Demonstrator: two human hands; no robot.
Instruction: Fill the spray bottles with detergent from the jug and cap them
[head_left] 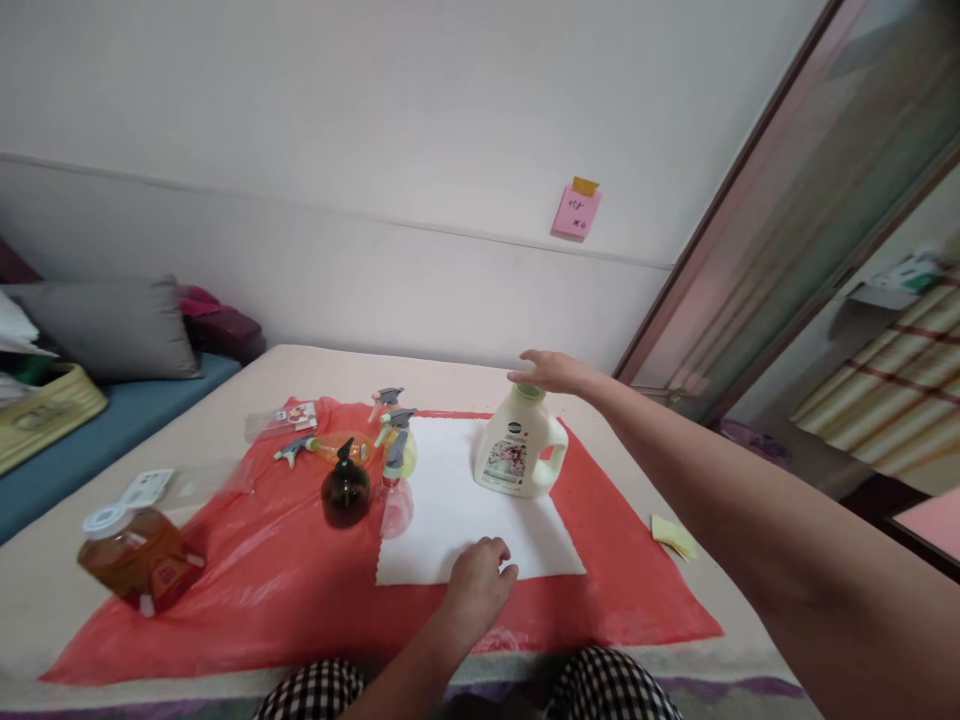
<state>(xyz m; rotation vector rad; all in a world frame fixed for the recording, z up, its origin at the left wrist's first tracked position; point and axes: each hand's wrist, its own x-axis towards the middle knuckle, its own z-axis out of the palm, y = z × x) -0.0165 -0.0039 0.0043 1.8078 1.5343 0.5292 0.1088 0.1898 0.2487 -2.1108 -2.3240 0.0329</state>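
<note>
1. The right hand [551,372] reaches out with fingers spread and palm down, resting on the green cap of the white detergent jug [517,442]; it lies open over the cap rather than closed around it.
2. The detergent jug stands upright, its long axis vertical, cap pointing up. Its handle is on the side toward the right, and its printed label faces the camera.
3. The jug sits on the far right part of a white cloth [465,510], which lies flat on a red plastic sheet [300,590] spread over the bed [465,375].
4. The left hand [480,580] is loosely curled, fingers bent under, pressing on the near edge of the white cloth. It holds nothing that can be seen.
5. Left of the cloth stands a dark round spray bottle [345,490], with a pink spray bottle [396,500] just beside it and a yellow-green spray bottle [401,440] behind.
6. An orange spray bottle [330,448] lies on its side farther left, its long axis running left to right, trigger head pointing left.
7. An amber bottle with a white cap [135,560] lies tilted at the sheet's left edge.
8. A yellow sticky note [673,536] lies on the bed right of the sheet.
</note>
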